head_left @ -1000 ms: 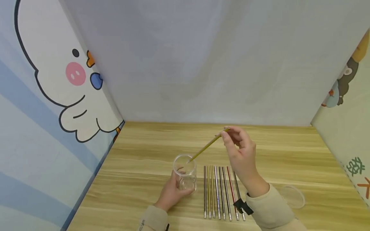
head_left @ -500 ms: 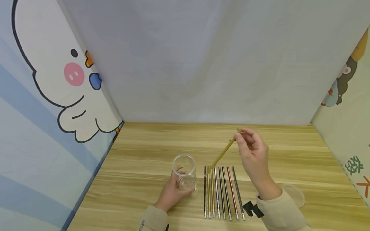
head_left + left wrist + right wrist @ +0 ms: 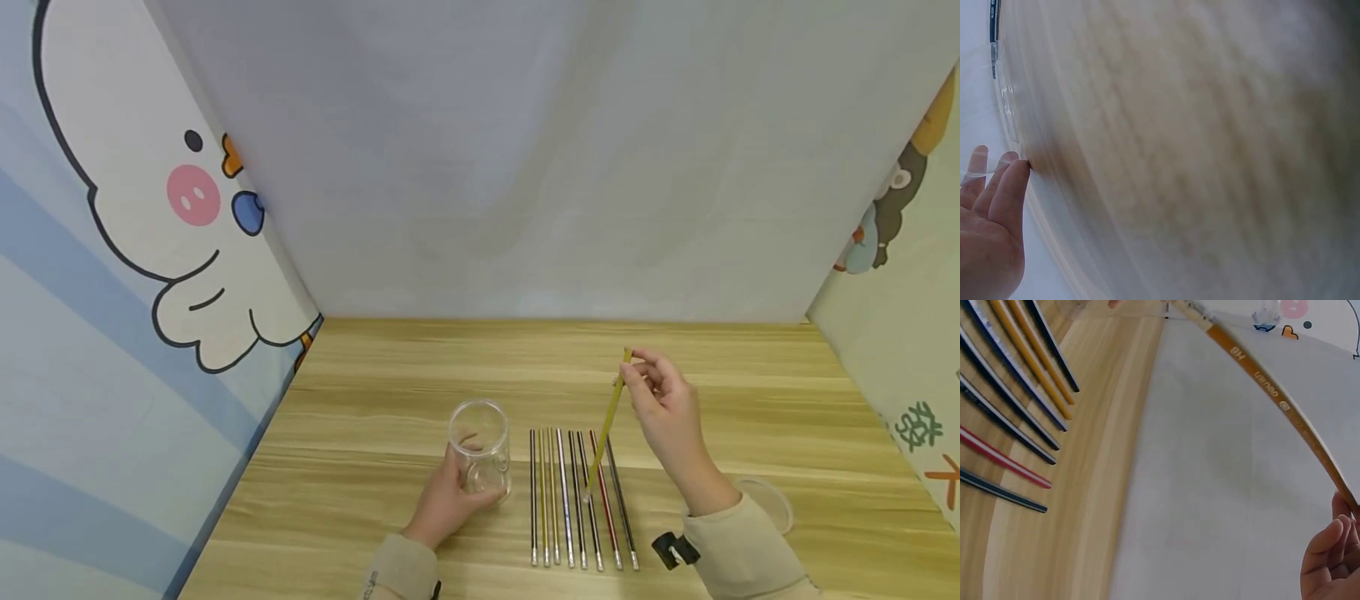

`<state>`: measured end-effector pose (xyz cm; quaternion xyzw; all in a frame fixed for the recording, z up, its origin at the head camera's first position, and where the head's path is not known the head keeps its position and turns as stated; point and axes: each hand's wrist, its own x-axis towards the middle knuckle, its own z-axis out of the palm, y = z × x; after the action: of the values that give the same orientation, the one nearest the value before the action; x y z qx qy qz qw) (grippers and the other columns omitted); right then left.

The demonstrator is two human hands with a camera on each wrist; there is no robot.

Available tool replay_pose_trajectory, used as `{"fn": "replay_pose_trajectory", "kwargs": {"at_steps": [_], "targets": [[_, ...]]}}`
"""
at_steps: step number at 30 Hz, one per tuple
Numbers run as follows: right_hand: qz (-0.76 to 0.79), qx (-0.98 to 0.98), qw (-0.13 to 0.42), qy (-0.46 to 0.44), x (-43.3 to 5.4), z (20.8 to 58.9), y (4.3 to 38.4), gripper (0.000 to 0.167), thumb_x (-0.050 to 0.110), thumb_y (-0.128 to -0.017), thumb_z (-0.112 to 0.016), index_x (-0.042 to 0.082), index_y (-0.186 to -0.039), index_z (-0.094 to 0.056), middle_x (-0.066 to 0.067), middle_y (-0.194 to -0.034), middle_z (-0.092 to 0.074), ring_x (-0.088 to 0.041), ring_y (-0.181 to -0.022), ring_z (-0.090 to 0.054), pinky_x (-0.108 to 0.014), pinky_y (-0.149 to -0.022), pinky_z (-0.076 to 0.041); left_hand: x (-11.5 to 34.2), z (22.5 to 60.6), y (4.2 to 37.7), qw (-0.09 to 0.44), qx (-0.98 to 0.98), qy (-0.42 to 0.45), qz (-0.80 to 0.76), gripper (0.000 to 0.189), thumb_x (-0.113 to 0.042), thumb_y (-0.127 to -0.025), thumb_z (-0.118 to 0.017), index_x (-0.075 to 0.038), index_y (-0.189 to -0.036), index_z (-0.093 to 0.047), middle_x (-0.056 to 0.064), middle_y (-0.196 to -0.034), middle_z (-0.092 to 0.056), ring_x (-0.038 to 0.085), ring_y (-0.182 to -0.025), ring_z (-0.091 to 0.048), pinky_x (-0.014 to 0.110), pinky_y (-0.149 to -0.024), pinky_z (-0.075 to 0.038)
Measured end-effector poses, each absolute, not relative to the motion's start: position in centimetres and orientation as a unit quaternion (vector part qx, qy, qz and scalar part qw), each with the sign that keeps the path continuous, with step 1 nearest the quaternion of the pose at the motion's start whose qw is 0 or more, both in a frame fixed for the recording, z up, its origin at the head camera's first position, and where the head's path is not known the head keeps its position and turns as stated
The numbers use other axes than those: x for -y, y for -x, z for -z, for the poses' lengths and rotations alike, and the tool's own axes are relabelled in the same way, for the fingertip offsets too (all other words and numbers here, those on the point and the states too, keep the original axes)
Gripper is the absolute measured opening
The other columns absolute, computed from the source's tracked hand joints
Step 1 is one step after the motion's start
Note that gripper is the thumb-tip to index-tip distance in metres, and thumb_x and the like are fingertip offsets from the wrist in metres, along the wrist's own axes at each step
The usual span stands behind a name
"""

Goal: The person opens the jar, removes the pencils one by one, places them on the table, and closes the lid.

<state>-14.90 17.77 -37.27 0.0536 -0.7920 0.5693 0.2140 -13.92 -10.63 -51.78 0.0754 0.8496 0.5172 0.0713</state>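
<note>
A yellow pencil (image 3: 611,412) hangs at a slant from my right hand (image 3: 667,408), which pinches it near its upper end. Its lower, metal-capped end hovers above the row of pencils (image 3: 576,500). In the right wrist view the lettering "HB" shows on the pencil (image 3: 1272,390). My left hand (image 3: 446,504) is curled round a clear plastic jar (image 3: 480,429) that stands upright on the table, left of the row; no pencil shows inside. The left wrist view shows the hand (image 3: 997,212) at the far left, much of it cut off.
Several pencils in black, yellow, blue-white and red lie side by side, metal ends toward me. A clear round lid (image 3: 768,504) lies right of them, partly behind my right sleeve. The wooden table (image 3: 360,400) meets a pale backdrop (image 3: 525,167) at its far edge.
My right hand has drawn the pencil away from the jar's mouth to the right, and the pencil has swung to a steeper slant over the row. The left hand and jar stay put.
</note>
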Motion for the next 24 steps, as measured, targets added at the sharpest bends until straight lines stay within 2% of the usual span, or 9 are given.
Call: {"fn": "replay_pose_trajectory", "kwargs": {"at_steps": [10, 17, 24], "targets": [[-0.517, 0.836, 0.180, -0.032, -19.9, 40.0, 15.5, 0.031, 0.013, -0.101, -0.056, 0.000, -0.129, -0.060, -0.014, -0.090, -0.065, -0.002, -0.055, -0.042, -0.019, -0.043, -0.037, 10.7, 51.9, 14.0, 0.081, -0.842, -0.079, -0.528, 0.090, -0.028, -0.076, -0.086, -0.022, -0.147, -0.031, 0.011, -0.143, -0.054, 0.039, -0.127, -0.056, 0.059, -0.105, -0.045], [-0.508, 0.849, 0.143, -0.023, -20.7, 41.2, 15.6, 0.033, 0.017, -0.101, -0.057, 0.001, -0.130, -0.061, -0.018, -0.094, -0.065, -0.003, -0.055, -0.042, -0.021, -0.042, -0.036, 10.6, 51.8, 14.0, 0.081, -0.845, -0.082, -0.523, 0.090, -0.029, -0.076, -0.086, -0.022, -0.146, -0.031, 0.011, -0.144, -0.054, 0.039, -0.126, -0.057, 0.058, -0.104, -0.047], [-0.490, 0.869, 0.064, 0.011, -21.3, 43.4, 16.4, 0.040, 0.028, -0.103, -0.055, 0.006, -0.135, -0.057, -0.017, -0.099, -0.064, -0.005, -0.058, -0.045, -0.022, -0.047, -0.040, 10.7, 51.9, 14.1, 0.077, -0.847, -0.077, -0.521, 0.091, -0.029, -0.074, -0.087, -0.023, -0.147, -0.032, 0.011, -0.142, -0.055, 0.039, -0.124, -0.058, 0.059, -0.102, -0.048]]}}
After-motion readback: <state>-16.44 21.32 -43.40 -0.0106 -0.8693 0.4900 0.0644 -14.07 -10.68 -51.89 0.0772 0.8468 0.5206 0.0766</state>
